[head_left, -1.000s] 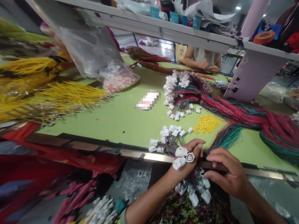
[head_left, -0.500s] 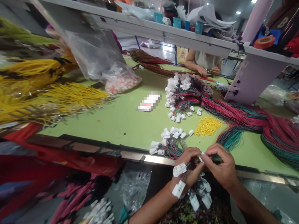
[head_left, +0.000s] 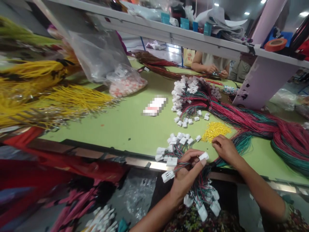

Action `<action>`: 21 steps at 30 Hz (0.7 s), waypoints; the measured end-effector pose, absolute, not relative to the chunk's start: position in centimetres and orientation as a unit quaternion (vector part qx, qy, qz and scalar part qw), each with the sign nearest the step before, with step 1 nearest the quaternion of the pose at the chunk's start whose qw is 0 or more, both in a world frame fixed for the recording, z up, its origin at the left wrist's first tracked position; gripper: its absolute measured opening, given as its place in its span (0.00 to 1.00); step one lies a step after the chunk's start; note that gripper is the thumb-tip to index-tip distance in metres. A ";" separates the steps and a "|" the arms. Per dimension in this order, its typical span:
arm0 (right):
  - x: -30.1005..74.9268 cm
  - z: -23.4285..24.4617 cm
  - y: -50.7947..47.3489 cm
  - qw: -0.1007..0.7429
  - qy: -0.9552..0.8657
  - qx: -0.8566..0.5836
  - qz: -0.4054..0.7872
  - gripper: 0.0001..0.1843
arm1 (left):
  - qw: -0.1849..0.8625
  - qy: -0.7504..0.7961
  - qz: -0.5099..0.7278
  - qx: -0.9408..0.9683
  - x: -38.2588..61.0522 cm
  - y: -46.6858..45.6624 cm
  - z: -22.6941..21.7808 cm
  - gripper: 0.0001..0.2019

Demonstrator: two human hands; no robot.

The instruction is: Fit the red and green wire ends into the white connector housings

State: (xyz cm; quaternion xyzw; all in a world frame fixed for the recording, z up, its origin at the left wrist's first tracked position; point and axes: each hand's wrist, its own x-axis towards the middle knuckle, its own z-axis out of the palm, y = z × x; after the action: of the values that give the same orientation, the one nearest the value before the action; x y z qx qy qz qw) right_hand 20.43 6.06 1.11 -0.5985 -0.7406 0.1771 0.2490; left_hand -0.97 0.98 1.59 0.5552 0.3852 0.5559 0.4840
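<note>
My left hand [head_left: 189,169] pinches a white wire connector [head_left: 204,156] between thumb and fingertips near the table's front edge. Two more white connectors [head_left: 168,176] on dark wires stick out from behind that hand to the left. My right hand [head_left: 224,149] is at the near edge of a heap of small yellow pieces [head_left: 214,131]. Its fingers are bent together, and whatever lies between the tips is hidden. Below my left hand, several wired connectors [head_left: 202,212] hang over my lap. A small bunch of white-ended wires [head_left: 178,140] lies just beyond my left hand.
A thick bundle of red and green wires [head_left: 241,112] crosses the green table [head_left: 125,125]. Yellow wires [head_left: 55,100] and a bag of orange-and-white parts [head_left: 126,85] lie left. A shelf [head_left: 154,27] spans above. Across the table a person's hands [head_left: 217,71] work.
My right hand has left the connector and moved up to the yellow heap. My left hand still holds the connector, turned a little, and the loose connectors beside it have swung left.
</note>
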 end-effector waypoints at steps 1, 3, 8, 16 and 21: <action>20.4 0.9 6.2 0.243 -0.743 -0.599 0.174 0.06 | 0.497 0.392 0.553 0.541 -1.0 0.9 1.5 0.05; 20.2 0.6 6.2 0.233 -0.746 -0.600 0.170 0.07 | 0.513 0.402 0.549 0.524 -1.1 0.9 1.4 0.05; 20.3 0.8 5.7 0.219 -0.765 -0.572 0.200 0.08 | 0.533 0.404 0.546 0.505 -1.1 0.9 1.3 0.06; 20.3 0.8 5.8 0.249 -0.756 -0.569 0.207 0.11 | 0.551 0.410 0.550 0.475 -1.0 0.8 1.2 0.07; 20.2 1.0 5.5 0.253 -0.757 -0.558 0.226 0.09 | 0.570 0.411 0.555 0.445 -1.1 0.8 1.0 0.08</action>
State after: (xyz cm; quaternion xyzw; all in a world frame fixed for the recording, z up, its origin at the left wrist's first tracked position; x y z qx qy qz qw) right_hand 20.20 5.54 0.98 -0.5577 -0.7574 0.2260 0.2534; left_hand -1.05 0.76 1.04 0.4453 0.4113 0.5550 0.5696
